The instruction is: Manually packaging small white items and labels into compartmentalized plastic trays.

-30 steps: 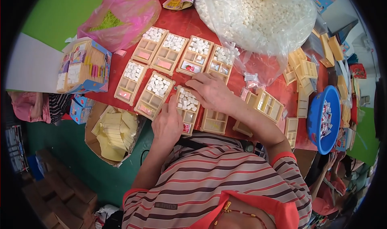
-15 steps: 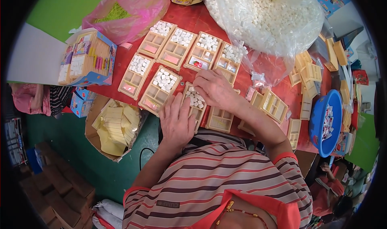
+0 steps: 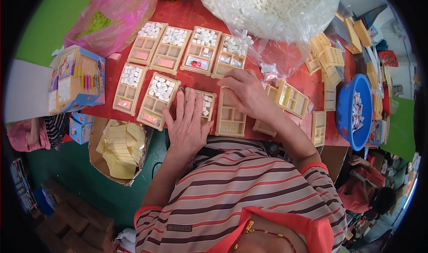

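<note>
My left hand lies with fingers stretched over a cream plastic tray divided into compartments, covering much of it. White chunky pieces show beside the fingers. My right hand is curled over the far end of another tray. Its fingers are bent together, and anything in them is hidden. The near compartments of that tray show, one with something yellowish-green in it. To the left and beyond stand several similar trays with white pieces at their far ends; some also hold pink or printed packets.
A large clear bag of white pieces fills the table's far side. A pink bag and an upright filled box stand left. More trays and a blue basin of packets are right. A carton of yellow cards sits below left.
My right hand has moved from the tray under my left hand to the tray on its right. My left hand stays laid on its tray. The whole view has shifted.
</note>
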`<action>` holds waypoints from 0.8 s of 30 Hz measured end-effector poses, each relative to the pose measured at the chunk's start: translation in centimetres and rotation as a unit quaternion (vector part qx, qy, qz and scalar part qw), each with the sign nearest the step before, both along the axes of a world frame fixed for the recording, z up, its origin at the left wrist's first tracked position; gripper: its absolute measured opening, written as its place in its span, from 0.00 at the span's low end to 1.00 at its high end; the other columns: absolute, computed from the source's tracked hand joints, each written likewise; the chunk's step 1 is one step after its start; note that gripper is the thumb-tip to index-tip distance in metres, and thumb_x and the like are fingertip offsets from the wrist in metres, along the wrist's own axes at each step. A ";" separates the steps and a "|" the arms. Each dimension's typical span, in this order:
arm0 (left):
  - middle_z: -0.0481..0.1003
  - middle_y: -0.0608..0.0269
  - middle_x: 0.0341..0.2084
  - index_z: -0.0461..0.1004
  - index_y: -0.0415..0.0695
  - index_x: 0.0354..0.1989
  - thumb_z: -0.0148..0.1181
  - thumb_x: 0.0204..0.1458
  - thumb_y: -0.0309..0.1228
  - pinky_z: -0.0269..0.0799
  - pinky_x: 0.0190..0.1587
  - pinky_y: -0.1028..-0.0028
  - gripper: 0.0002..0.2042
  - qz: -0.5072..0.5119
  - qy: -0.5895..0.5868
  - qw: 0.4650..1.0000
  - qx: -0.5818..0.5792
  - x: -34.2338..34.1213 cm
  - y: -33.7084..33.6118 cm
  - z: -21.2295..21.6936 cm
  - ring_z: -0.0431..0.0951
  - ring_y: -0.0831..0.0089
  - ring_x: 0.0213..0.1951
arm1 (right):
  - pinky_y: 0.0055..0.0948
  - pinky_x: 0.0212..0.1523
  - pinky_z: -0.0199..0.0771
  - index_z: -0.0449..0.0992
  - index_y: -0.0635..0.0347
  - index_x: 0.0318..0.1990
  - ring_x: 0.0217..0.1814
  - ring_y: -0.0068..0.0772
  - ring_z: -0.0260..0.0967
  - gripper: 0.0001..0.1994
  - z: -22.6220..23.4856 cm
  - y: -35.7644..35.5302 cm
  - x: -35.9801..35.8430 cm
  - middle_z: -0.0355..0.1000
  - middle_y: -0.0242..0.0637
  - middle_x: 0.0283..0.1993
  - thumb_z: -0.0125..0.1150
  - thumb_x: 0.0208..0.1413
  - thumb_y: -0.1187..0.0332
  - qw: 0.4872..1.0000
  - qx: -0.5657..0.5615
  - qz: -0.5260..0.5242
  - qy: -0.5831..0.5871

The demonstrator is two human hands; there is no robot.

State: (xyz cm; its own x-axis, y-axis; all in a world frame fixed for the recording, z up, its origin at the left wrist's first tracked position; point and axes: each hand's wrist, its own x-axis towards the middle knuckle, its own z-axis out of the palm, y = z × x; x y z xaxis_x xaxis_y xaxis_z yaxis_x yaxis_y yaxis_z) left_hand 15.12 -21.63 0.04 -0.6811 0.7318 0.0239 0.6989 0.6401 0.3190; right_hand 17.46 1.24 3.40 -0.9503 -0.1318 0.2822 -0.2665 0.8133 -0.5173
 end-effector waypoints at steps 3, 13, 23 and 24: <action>0.49 0.50 0.71 0.56 0.39 0.68 0.58 0.53 0.44 0.38 0.62 0.33 0.36 -0.001 0.014 1.000 -0.002 -0.3 -0.1 -0.4 0.46 0.50 0.72 | 0.37 0.47 0.64 0.76 0.59 0.43 0.45 0.42 0.70 0.11 -0.3 1.4 2.9 0.71 0.40 0.44 0.61 0.51 0.72 0.998 0.036 -0.027 -0.049; 0.52 0.42 0.69 0.59 0.35 0.65 0.58 0.53 0.38 0.38 0.64 0.38 0.33 -0.004 0.051 0.998 0.023 -1.5 1.0 2.0 0.49 0.47 0.71 | 0.35 0.45 0.63 0.71 0.58 0.33 0.39 0.37 0.65 0.10 -2.0 0.3 5.6 0.63 0.36 0.34 0.58 0.41 0.67 0.979 0.202 0.000 0.008; 0.60 0.52 0.64 0.42 0.35 0.72 0.47 0.57 0.21 0.57 0.64 0.73 0.34 0.001 -0.646 0.653 0.395 -2.5 7.7 5.6 0.62 0.71 0.63 | 0.37 0.46 0.62 0.72 0.59 0.34 0.39 0.38 0.65 0.14 4.3 3.4 3.7 0.65 0.37 0.34 0.63 0.34 0.71 0.981 0.162 -0.031 0.099; 0.60 0.52 0.64 0.42 0.35 0.72 0.47 0.57 0.21 0.57 0.64 0.73 0.34 -0.010 -0.641 0.656 0.398 -3.2 8.8 5.7 0.62 0.71 0.63 | 0.37 0.46 0.62 0.73 0.59 0.34 0.40 0.38 0.65 0.11 4.5 3.9 3.0 0.66 0.37 0.35 0.62 0.39 0.72 0.980 0.176 -0.040 0.082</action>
State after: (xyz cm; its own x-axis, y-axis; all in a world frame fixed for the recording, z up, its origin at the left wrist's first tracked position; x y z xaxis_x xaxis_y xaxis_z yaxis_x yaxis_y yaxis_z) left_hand 11.87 -12.87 5.71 -0.5043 0.8446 -0.1799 -0.4655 -0.0904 0.8804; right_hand 20.51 5.12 7.92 -0.9068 -0.1750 0.3834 -0.2505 0.9554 -0.1564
